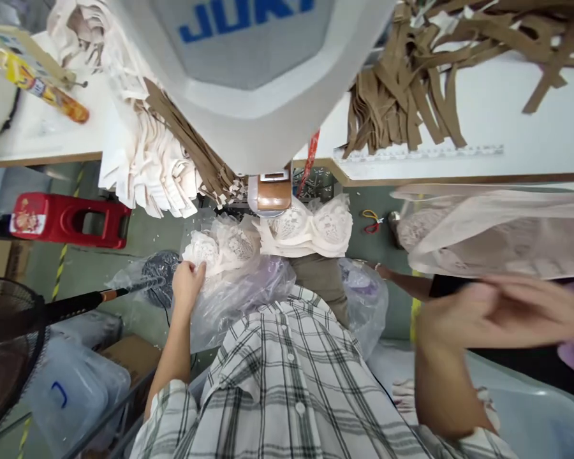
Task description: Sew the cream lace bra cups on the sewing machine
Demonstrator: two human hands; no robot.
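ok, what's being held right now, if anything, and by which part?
Left hand: leftmost white lace bra, by the outer edge of one cup. Right hand: blurred; nothing visible in it, but can't be sure.

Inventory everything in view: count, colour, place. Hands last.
Sewing machine: one, white, top centre
Left tabletop: one, white, upper left
Right tabletop: one, white, upper right
Lace cups: several, cream, below the machine
Strips: many, brown, both tabletops
Fabric pieces: many, cream, left tabletop
Ruler: one, whitish, right tabletop
Packet: one, yellow-orange, left tabletop
Plastic object: one, red, left
Fan: one, black, far left
Plastic bags: several, clear, lower centre
Other person's sleeve: one, black, right
Shirt: one, checked white, bottom centre
Left hand: one, bare, at the lace cups
Right hand: one, bare, blurred, right
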